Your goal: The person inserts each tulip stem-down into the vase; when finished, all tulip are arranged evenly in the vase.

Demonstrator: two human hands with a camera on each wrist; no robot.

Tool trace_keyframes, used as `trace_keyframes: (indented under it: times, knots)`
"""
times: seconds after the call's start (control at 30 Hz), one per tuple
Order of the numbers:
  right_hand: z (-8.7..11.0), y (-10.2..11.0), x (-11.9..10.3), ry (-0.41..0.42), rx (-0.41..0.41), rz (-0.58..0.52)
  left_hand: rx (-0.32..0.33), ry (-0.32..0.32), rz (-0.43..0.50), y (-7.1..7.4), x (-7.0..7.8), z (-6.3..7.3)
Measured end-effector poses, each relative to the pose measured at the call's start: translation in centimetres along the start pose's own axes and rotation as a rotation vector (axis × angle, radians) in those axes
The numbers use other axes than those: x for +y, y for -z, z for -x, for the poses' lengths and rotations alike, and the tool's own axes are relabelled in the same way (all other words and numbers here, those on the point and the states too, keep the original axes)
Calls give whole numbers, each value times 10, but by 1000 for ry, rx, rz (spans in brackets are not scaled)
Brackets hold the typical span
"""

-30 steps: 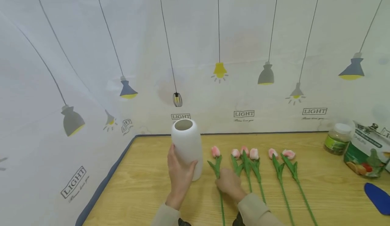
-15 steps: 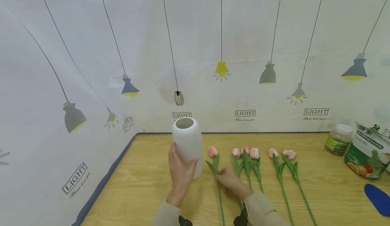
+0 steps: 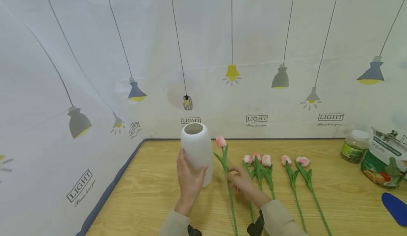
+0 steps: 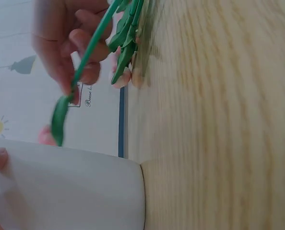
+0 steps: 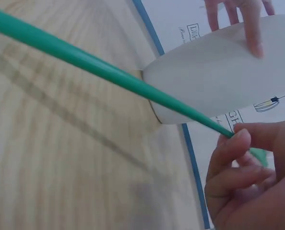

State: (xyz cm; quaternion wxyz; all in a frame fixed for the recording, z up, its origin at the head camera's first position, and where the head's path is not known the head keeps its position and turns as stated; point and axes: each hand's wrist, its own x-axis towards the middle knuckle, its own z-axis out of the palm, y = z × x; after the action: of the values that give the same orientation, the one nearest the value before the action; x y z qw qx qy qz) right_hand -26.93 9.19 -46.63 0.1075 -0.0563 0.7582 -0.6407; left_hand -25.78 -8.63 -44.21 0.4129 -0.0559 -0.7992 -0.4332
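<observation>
A tall white vase [image 3: 198, 147] stands upright on the wooden table, its round mouth uncovered. My left hand [image 3: 189, 181] wraps around its side, thumb towards the right. Just right of the vase, my right hand [image 3: 243, 183] pinches the green stem of a pink tulip [image 3: 220, 142] between thumb and fingertips, below the leaves. In the right wrist view the stem [image 5: 104, 71] runs clear of the tabletop and casts a shadow there. The tulip's bloom points towards the back wall, level with the upper part of the vase.
Several more pink tulips [image 3: 266, 160] lie on the table [image 3: 143, 193] right of my right hand. Farther right are a lidded jar [image 3: 354, 147], a green and white bag [image 3: 381, 161] and a flat blue object [image 3: 395, 207]. A printed wall covering [image 3: 210, 98] borders the table.
The pinched tulip has risen off the table, its bloom moving up and slightly left in the head view. My right hand rose a little with it. The left hand and vase stayed put.
</observation>
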Motion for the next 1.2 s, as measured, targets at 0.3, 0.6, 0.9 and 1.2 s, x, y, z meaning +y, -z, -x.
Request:
trace_keyframes:
  times: [0.3,0.6,0.9,1.2]
  knots:
    - [-7,22,-36,105,-21,-6,29,-13,3,-3,5,-4]
    - [-11,39,-93,202,-61,15,-7,30,35,-8,2,0]
    - [-14,41,-164,339,-12,68,-23,59,18,-5,4,3]
    - [-6,36,-250,447,62,-74,-12,64,13,-3,3,0]
